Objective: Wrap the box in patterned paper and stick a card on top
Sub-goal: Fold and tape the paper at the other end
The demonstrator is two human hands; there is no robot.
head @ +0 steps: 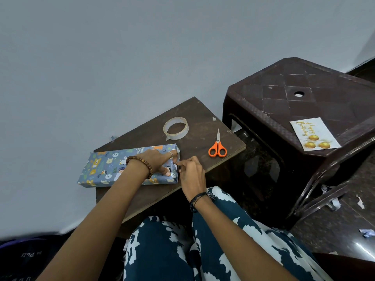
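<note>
Head camera shows the wrapped box (113, 166) lying on the small wooden table (203, 126). Left hand (159, 159) presses flat on its right end, fingers spread; right hand (190, 171) pinches the end-flap paper there. Card (315, 133) lies well apart on the stool (304, 84).

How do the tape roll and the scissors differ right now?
The tape roll is a clear, pale ring; the scissors have orange handles and metal blades. The tape roll lies flat beyond the wrapped box, while the scissors lie closed to the box's right, blades pointing away. Both rest untouched on the brown board.
</note>
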